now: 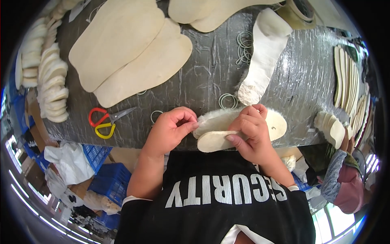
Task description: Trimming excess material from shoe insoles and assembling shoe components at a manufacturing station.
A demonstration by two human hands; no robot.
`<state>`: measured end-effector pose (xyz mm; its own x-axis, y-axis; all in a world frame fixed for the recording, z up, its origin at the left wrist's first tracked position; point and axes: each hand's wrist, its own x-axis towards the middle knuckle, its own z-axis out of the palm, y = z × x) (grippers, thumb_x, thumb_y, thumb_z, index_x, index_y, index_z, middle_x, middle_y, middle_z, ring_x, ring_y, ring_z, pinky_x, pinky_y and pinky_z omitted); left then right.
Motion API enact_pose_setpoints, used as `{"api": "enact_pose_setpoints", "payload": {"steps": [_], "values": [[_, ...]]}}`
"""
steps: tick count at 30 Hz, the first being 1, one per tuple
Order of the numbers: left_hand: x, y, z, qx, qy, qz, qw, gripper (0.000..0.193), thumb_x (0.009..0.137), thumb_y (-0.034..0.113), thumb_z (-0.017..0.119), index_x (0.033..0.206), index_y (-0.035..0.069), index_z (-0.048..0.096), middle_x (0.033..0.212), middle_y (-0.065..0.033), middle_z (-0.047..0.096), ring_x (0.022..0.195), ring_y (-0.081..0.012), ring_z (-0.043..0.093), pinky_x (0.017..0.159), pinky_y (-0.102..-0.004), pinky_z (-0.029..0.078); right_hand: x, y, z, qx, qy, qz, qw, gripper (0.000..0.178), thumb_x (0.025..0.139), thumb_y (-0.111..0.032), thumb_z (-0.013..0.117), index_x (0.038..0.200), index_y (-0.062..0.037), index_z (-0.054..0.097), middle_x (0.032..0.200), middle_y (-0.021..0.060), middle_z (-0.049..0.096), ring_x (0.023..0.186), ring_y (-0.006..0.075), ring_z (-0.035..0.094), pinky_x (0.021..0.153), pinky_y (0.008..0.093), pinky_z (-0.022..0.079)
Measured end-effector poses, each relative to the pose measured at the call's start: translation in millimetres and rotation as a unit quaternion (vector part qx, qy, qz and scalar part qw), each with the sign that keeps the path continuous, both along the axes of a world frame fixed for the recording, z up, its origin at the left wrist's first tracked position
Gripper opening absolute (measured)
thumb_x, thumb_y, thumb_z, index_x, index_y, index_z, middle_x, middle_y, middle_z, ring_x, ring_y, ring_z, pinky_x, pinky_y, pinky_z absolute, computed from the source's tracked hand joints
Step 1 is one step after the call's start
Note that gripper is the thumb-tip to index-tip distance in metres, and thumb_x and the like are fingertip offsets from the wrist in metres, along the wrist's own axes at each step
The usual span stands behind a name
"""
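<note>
My right hand (252,132) grips a cream insole (213,141) near the table's front edge, thumb on its face and fingers curled over it. Behind it lies a fleecy insole (277,125) with fuzzy edges, partly covered by that hand. My left hand (172,128) is closed in a pinch, its fingertips at the left end of the fleecy insole. What the pinch holds, if anything, is too small to make out. Scissors (107,120) with one red and one yellow handle lie left of my left hand.
Large cream sole-shaped sheets (118,38) lie at the back left. A white strip-like stack (266,53) and loose rubber bands (243,46) lie behind my right hand. Insole piles (53,85) line the left edge, more (345,77) the right. A person's sleeve (335,171) shows at right.
</note>
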<state>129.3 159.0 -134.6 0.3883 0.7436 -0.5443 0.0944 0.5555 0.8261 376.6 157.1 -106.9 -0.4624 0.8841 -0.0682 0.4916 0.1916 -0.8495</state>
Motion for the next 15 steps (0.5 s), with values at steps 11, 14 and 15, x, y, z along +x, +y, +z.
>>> {"api": "enact_pose_setpoints", "payload": {"steps": [11, 14, 15], "values": [[14, 0, 6, -0.091, -0.112, 0.052, 0.988, 0.017, 0.092, 0.014, 0.062, 0.095, -0.003, 0.064, 0.089, -0.0014, 0.064, 0.080, -0.0069, 0.054, 0.075, -0.0229, 0.045, 8, -4, -3, -0.035, 0.066, -0.084, 0.994, 0.011, 0.077, -0.016, 0.071, 0.081, -0.0099, 0.063, 0.074, -0.0008, 0.055, 0.075, 0.0176, 0.049, 0.088, 0.0358, 0.027], [18, 1, 7, -0.093, -0.127, 0.056, 0.986, 0.019, 0.092, 0.015, 0.062, 0.096, -0.003, 0.064, 0.087, -0.0012, 0.064, 0.080, -0.0068, 0.056, 0.075, -0.0228, 0.046, 9, -5, -6, -0.039, 0.088, -0.103, 0.990, 0.010, 0.078, -0.016, 0.070, 0.082, -0.0094, 0.063, 0.076, -0.0010, 0.056, 0.075, 0.0169, 0.050, 0.088, 0.0347, 0.027], [19, 0, 7, -0.100, -0.136, 0.059, 0.984, 0.018, 0.092, 0.014, 0.062, 0.096, -0.003, 0.064, 0.086, -0.0012, 0.064, 0.079, -0.0069, 0.056, 0.074, -0.0227, 0.046, 10, -6, -7, -0.041, 0.088, -0.105, 0.990, 0.010, 0.079, -0.015, 0.069, 0.082, -0.0092, 0.062, 0.076, -0.0009, 0.056, 0.075, 0.0166, 0.050, 0.087, 0.0344, 0.027]]}}
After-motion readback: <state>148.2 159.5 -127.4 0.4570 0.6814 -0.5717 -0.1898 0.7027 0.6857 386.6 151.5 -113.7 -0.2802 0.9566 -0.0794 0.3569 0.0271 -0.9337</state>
